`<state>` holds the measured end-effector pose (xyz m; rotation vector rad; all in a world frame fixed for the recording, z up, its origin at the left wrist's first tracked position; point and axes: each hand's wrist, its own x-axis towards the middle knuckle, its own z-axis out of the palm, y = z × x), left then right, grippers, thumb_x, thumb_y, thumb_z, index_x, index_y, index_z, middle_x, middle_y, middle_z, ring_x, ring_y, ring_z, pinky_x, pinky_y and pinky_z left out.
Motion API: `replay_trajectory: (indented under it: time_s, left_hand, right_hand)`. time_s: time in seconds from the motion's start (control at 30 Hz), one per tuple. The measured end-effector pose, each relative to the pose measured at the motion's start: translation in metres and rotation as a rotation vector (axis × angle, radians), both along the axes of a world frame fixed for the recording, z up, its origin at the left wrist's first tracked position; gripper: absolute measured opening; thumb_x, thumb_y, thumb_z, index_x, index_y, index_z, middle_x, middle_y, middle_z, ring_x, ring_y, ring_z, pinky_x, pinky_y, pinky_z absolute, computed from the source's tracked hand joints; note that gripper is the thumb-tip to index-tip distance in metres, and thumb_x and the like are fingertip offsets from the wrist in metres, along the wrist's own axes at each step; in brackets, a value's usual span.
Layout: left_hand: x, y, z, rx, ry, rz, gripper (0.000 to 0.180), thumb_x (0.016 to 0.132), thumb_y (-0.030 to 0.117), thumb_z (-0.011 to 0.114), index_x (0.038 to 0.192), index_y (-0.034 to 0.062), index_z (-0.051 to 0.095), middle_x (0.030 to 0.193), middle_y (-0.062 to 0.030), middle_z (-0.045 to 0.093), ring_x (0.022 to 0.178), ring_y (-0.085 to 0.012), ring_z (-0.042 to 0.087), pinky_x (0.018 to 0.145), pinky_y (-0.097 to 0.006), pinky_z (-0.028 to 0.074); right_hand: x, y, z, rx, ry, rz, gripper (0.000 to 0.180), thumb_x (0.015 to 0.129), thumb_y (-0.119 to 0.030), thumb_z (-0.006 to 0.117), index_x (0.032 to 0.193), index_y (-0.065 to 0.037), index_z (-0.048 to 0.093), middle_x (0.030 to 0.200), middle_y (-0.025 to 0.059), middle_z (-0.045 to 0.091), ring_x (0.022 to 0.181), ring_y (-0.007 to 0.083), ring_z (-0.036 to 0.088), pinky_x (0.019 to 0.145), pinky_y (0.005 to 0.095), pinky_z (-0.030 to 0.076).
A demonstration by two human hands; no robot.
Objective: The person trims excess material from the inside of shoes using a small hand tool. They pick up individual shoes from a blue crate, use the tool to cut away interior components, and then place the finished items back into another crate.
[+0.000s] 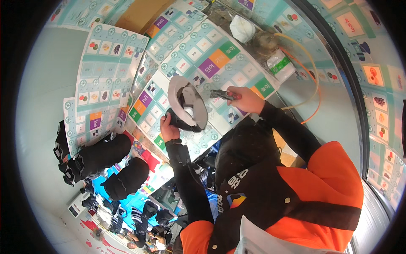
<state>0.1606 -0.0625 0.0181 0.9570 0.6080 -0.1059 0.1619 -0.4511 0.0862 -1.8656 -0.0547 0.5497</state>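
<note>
My left hand [170, 128] is closed on the dark edge of a cap [176, 99]. Its pale grey brim stands up and the black-and-grey inside of its crown shows, tilted over the table. To the right, my right hand [246, 100] has its fingers wrapped round a dark hand tool [220, 94] with red at its grip. The tool's tip points left at the cap, with a gap between them. The tool is too blurred to name its kind. Both hands are above a table [215, 76] covered with printed picture sheets.
Long stacks of nested black caps [101, 152] lie at the left, with more caps [139, 218] on a blue surface below. Yellow [318, 72] and orange [316, 99] hoses loop at the right. A white bag [242, 28] and a green-and-white pack [281, 66] sit at the far right edge.
</note>
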Motion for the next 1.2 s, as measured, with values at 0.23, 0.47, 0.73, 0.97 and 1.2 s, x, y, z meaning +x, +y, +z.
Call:
replay_trajectory:
  time_s: [0.23,0.47,0.73,0.97,1.2]
  left_hand:
    - [0.0,0.011,-0.051,-0.018,0.02,-0.083,0.015,0.102,0.007,0.057,0.093,0.0151,0.049,0.103,-0.0048,0.066,0.101,-0.0235,0.064,0.093,-0.042,0.05]
    - [-0.008,0.024,-0.041,0.07,0.114,-0.098,0.014,0.101,0.014,0.06,0.09,0.0159,0.052,0.101,-0.002,0.065,0.098,-0.0194,0.063,0.085,-0.041,0.05]
    - [-0.001,0.038,-0.032,0.783,0.023,-0.406,0.02,0.095,0.013,0.07,0.083,0.0106,0.054,0.086,-0.001,0.061,0.079,-0.0102,0.06,0.061,-0.026,0.046]
    - [0.01,0.014,-0.023,0.729,0.109,-0.257,0.042,0.089,0.013,0.074,0.125,-0.0005,0.056,0.109,-0.0131,0.065,0.092,-0.0182,0.068,0.07,-0.029,0.052]
    - [0.012,0.037,-0.015,0.57,0.112,-0.378,0.064,0.089,0.006,0.074,0.143,-0.0016,0.041,0.116,-0.0161,0.067,0.098,-0.0219,0.069,0.082,-0.033,0.056]
  right_hand:
    - [0.003,0.035,-0.03,-0.225,-0.049,0.202,0.027,0.083,-0.019,0.057,0.106,-0.01,0.069,0.085,0.0204,0.07,0.082,0.043,0.067,0.073,0.053,0.052]
    - [-0.001,0.063,-0.039,-0.29,-0.136,0.236,0.03,0.081,-0.019,0.059,0.107,-0.01,0.069,0.083,0.0211,0.069,0.082,0.0434,0.067,0.072,0.0539,0.051]
    - [0.007,0.057,-0.031,-0.297,-0.099,0.264,0.029,0.078,-0.018,0.059,0.103,-0.011,0.071,0.082,0.021,0.069,0.082,0.0431,0.067,0.071,0.0531,0.051]
    - [0.008,0.051,-0.035,-0.306,-0.055,0.211,0.028,0.079,-0.019,0.058,0.103,-0.011,0.071,0.085,0.0207,0.07,0.086,0.0425,0.066,0.072,0.0536,0.051]
    - [0.009,0.055,-0.028,-0.304,-0.051,0.116,0.028,0.079,-0.02,0.058,0.102,-0.009,0.069,0.086,0.0207,0.07,0.085,0.0425,0.066,0.073,0.0536,0.051]
